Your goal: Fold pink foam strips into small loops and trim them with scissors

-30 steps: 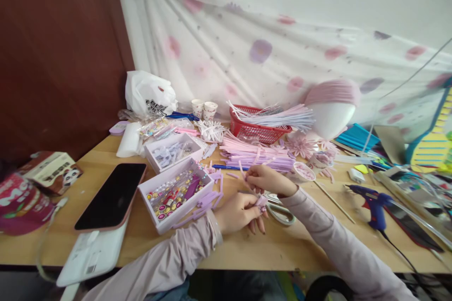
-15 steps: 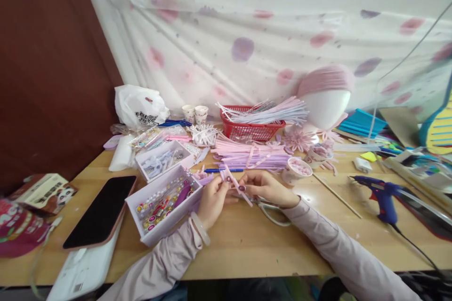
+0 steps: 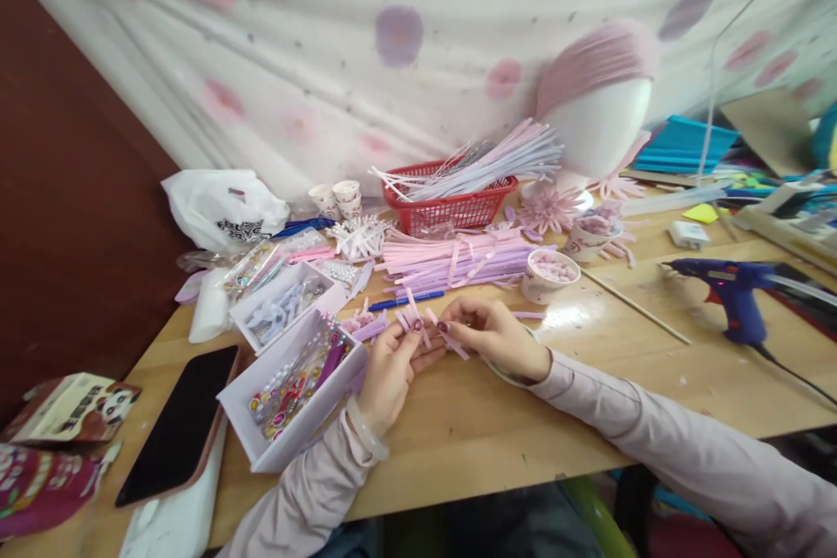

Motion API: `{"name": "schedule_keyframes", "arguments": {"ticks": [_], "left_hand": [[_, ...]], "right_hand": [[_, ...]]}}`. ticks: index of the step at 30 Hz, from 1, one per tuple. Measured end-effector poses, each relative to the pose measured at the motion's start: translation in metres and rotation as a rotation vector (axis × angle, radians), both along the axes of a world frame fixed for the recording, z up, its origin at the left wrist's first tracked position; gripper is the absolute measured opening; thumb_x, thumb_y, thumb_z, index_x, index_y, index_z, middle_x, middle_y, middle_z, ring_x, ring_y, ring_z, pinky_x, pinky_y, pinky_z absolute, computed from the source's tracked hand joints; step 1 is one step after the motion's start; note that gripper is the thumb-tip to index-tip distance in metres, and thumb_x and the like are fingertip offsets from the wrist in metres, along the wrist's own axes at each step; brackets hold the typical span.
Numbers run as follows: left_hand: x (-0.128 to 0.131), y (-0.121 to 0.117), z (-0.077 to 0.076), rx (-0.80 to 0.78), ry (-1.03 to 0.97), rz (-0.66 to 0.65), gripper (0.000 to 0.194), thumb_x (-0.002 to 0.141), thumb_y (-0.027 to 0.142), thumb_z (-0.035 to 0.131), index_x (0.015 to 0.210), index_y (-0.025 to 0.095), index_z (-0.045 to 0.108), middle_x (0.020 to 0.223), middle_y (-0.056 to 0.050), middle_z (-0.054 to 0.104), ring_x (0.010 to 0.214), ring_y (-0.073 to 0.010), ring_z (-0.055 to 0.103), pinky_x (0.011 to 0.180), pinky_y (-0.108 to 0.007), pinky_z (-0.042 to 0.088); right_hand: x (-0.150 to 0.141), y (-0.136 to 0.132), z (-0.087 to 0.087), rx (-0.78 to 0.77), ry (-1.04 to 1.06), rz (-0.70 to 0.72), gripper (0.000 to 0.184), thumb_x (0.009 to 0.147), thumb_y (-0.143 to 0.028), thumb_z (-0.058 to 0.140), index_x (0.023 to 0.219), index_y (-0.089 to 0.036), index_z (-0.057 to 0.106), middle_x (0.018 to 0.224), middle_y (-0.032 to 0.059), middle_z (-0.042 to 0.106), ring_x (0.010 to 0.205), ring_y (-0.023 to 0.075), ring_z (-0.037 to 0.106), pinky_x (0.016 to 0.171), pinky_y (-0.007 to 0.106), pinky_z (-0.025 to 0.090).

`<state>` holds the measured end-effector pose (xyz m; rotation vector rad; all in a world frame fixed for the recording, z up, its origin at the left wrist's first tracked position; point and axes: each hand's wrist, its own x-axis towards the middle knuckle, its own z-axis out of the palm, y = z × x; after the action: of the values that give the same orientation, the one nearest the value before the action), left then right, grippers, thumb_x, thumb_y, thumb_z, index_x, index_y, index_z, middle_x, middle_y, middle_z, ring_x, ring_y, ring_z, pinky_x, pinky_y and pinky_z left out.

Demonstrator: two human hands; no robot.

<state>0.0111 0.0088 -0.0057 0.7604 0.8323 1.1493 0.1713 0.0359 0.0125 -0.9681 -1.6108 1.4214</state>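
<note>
My left hand (image 3: 391, 370) is closed in a pinch on short pink pipe cleaner pieces (image 3: 411, 307) that cross at the fingertips. Close beside it, my right hand (image 3: 500, 340) pinches another short pink pipe cleaner piece (image 3: 456, 347) between thumb and fingers. Under the right hand lies a pale looped handle (image 3: 505, 375), probably of scissors, mostly covered by the hand. Just beyond the hands are a blue pen (image 3: 406, 301) and a bundle of pink and purple pipe cleaners (image 3: 471, 261).
Left of my hands stand a white box of beads and charms (image 3: 245, 429) and a phone (image 3: 180, 423). A red basket (image 3: 451, 214) is at the back. To the right are a paper cup (image 3: 550, 289) of pink pieces, a wooden stick (image 3: 637, 307) and a blue glue gun (image 3: 736, 292).
The head view has tilted down and rolled. Earlier one pink strip slanted between both hands; now separate pieces show in each hand, with a small gap between the fingertips.
</note>
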Motion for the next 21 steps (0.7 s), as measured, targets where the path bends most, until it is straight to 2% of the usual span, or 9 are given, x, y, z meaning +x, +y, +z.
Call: {"name": "schedule_keyframes", "arguments": {"ticks": [4, 8, 11, 17, 21], "left_hand": [[0.002, -0.002, -0.001, -0.030, 0.034, -0.042, 0.028, 0.074, 0.033, 0.067, 0.094, 0.014, 0.063, 0.091, -0.008, 0.070, 0.087, -0.0208, 0.065, 0.079, -0.035, 0.052], [0.006, -0.003, 0.001, -0.029, 0.064, -0.087, 0.030, 0.074, 0.034, 0.067, 0.096, 0.013, 0.063, 0.088, -0.009, 0.070, 0.087, -0.0223, 0.066, 0.078, -0.036, 0.052], [0.007, -0.004, 0.002, -0.023, 0.056, -0.113, 0.031, 0.073, 0.034, 0.067, 0.093, 0.011, 0.064, 0.086, -0.010, 0.071, 0.088, -0.0239, 0.065, 0.077, -0.036, 0.052], [0.007, -0.003, 0.000, -0.051, 0.008, -0.121, 0.026, 0.073, 0.032, 0.067, 0.088, 0.011, 0.063, 0.078, -0.008, 0.070, 0.085, -0.0227, 0.066, 0.078, -0.037, 0.051], [0.007, -0.003, -0.001, -0.067, -0.010, -0.150, 0.025, 0.073, 0.034, 0.067, 0.084, 0.012, 0.061, 0.077, -0.007, 0.067, 0.079, -0.0197, 0.064, 0.078, -0.036, 0.050]], "right_hand": [[-0.005, 0.000, -0.004, -0.106, 0.139, -0.143, 0.032, 0.072, -0.044, 0.064, 0.075, -0.014, 0.056, 0.059, -0.0038, 0.053, 0.042, 0.0039, 0.039, 0.040, 0.017, 0.029], [-0.009, -0.003, -0.010, -0.169, 0.208, -0.151, 0.035, 0.069, -0.047, 0.066, 0.077, -0.015, 0.056, 0.064, -0.0024, 0.056, 0.051, 0.0074, 0.050, 0.048, 0.019, 0.041], [-0.011, -0.004, -0.014, -0.111, 0.175, -0.180, 0.036, 0.069, -0.049, 0.066, 0.080, -0.016, 0.056, 0.070, 0.0000, 0.059, 0.060, 0.0110, 0.056, 0.056, 0.023, 0.047], [-0.009, -0.003, -0.020, 0.036, 0.056, -0.216, 0.029, 0.076, -0.044, 0.061, 0.082, -0.016, 0.056, 0.072, 0.0018, 0.060, 0.063, 0.0128, 0.057, 0.060, 0.025, 0.048], [-0.010, -0.003, -0.026, 0.109, -0.029, -0.296, 0.024, 0.078, -0.040, 0.058, 0.083, -0.016, 0.057, 0.075, 0.0028, 0.061, 0.066, 0.0141, 0.057, 0.062, 0.026, 0.049]]}}
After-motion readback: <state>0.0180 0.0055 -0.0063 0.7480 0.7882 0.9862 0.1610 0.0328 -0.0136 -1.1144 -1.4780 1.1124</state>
